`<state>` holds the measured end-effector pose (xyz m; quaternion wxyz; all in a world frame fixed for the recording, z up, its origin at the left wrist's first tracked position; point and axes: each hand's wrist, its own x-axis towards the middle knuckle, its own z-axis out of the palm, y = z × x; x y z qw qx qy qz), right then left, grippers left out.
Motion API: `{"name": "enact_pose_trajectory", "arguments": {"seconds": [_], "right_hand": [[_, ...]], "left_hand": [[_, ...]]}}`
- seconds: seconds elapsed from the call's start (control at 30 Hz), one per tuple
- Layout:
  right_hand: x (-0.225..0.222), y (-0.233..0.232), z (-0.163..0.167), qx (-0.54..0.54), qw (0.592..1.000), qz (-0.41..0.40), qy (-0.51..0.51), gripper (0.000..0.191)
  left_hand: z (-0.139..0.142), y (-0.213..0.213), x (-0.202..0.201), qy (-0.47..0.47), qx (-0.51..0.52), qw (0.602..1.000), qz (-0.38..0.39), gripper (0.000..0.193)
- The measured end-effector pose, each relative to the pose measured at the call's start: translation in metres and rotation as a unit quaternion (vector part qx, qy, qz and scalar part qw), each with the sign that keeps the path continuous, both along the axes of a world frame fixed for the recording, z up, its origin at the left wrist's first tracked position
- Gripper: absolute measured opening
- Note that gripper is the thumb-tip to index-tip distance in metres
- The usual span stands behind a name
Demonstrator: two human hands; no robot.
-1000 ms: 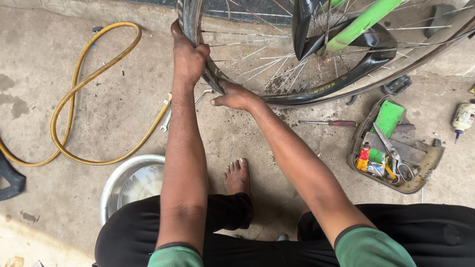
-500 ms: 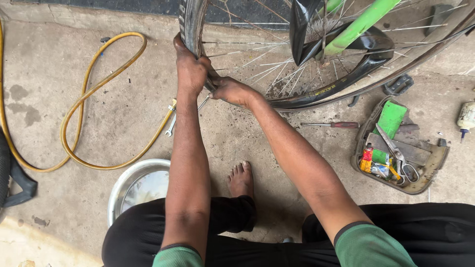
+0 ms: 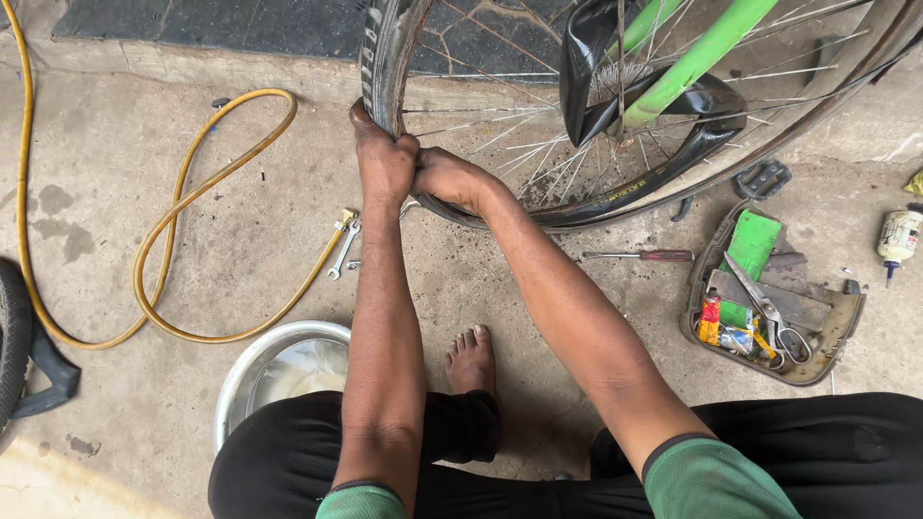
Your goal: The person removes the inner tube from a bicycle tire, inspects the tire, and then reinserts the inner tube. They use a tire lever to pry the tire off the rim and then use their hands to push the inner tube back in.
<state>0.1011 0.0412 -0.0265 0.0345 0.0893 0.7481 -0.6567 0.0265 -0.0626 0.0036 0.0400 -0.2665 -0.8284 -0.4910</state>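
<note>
The bicycle wheel (image 3: 615,125) is cut off by the top and right edges of the view; only its lower left arc is visible. The fingertips of both hands are hidden, curled over the far side of the tyre (image 3: 378,58), so the exact contact under them cannot be made out. A loose black inner tube (image 3: 586,67) hangs among the spokes, partly covered by the green frame tube (image 3: 702,58). The contents of the tool tray (image 3: 836,336) are crowded and hard to separate; scissors and a green flat piece can be identified.

The left hand (image 3: 385,163) is clenched on the tyre at the lower left of the rim, thumb side up along the tread. The right hand (image 3: 452,178) is clenched on the same section just beside it, and the 2 hands touch each other. The tyre passes under the fingers of both hands, with the tread to the left of the knuckles and the spokes to the right.

On the concrete floor: a yellow hose (image 3: 192,211) looped to the left, 2 spanners (image 3: 343,252) just left of the left forearm, a screwdriver (image 3: 639,256) right of the right forearm, a steel bowl (image 3: 279,370) near the left knee, and 1 bare foot (image 3: 471,360) between the forearms. A small bottle (image 3: 899,235) stands at the right edge.
</note>
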Motion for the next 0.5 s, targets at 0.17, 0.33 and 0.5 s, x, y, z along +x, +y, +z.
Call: {"name": "enact_pose_trajectory", "arguments": {"seconds": [0.17, 0.33, 0.5], "right_hand": [[0.009, -0.002, -0.014, -0.112, 0.992, 0.005, 0.051, 0.044], [0.046, 0.029, -0.032, -0.062, 0.997, 0.011, 0.043, 0.051], [0.117, 0.099, -0.026, 0.13, 0.973, 0.003, -0.191, 0.032]], "left_hand": [[0.012, -0.012, 0.009, -0.095, 0.102, 0.986, -0.088, 0.097], [-0.018, -0.023, 0.011, -0.16, 0.214, 0.957, -0.113, 0.074], [-0.075, -0.016, 0.035, -0.33, 0.305, 0.884, -0.128, 0.073]]}}
